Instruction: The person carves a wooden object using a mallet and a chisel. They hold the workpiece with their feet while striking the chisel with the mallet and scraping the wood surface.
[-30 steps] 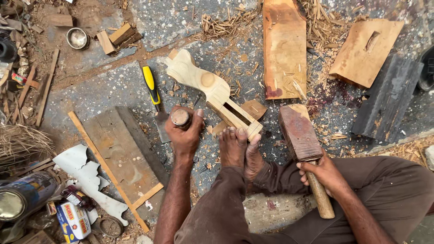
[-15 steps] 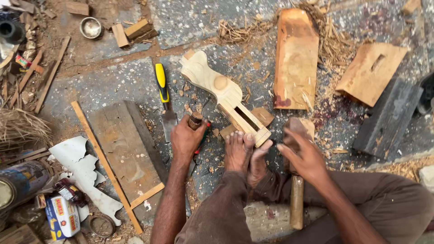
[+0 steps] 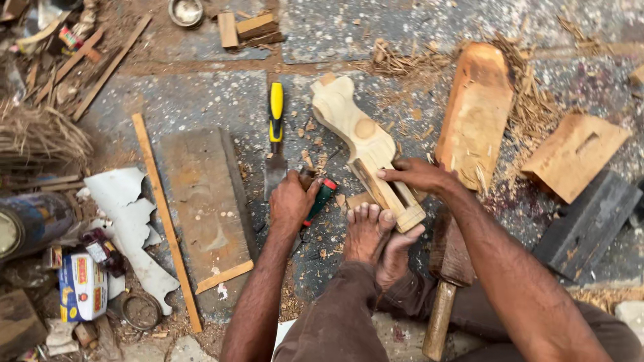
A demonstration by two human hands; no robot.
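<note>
- A small metal bowl (image 3: 186, 11) sits at the 11 o'clock edge of the view; its contents cannot be made out.
- A dark round tin (image 3: 27, 224) lies at 9 o'clock beside a small printed carton (image 3: 82, 287).
- The left hand (image 3: 293, 201), near centre, is closed around a red-and-green-handled tool (image 3: 320, 199).
- The right hand (image 3: 417, 174), well apart from the left, rests its fingers on a carved pale wooden piece (image 3: 365, 147), which lies just above centre, running toward 5 o'clock.
- Bare feet (image 3: 378, 238) press on the lower end of that piece.
- A yellow-handled chisel (image 3: 276, 137) lies just left of the piece.
- A wooden mallet (image 3: 448, 278) lies at 5 o'clock, under the right forearm.
- Reddish boards (image 3: 477, 110) and shavings (image 3: 402, 62) lie toward 1 o'clock, and a grey plank (image 3: 201, 201) toward 8 o'clock.
</note>
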